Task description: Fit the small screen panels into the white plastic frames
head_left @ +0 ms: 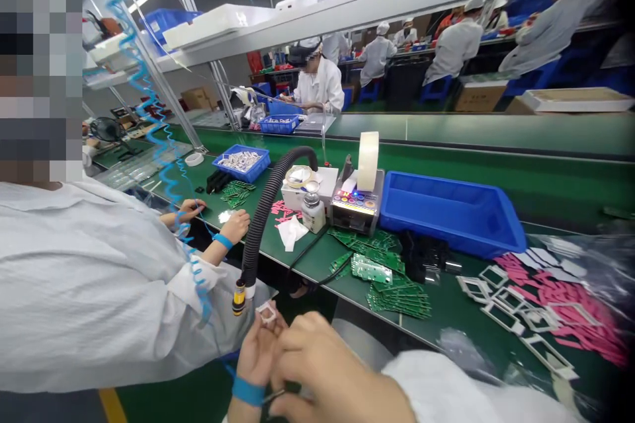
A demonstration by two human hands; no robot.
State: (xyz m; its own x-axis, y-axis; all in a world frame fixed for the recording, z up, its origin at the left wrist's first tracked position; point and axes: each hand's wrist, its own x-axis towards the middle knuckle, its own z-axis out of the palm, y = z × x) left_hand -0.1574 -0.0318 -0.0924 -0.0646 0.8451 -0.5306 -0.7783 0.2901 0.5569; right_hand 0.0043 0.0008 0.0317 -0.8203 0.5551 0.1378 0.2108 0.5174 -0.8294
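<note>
1. Left hand (258,349), half-curled, holds the white frame (268,320) off the tabletop (270,242); a loosened grip could drop it.
2. Right hand (322,360), curled, might jostle it; blur hides whether it holds anything.

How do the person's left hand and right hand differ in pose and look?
The left hand is palm up, holding a small white frame; the right hand shows its back. The left hand has a blue wristband; none shows by the right hand. Both are bare.
</note>
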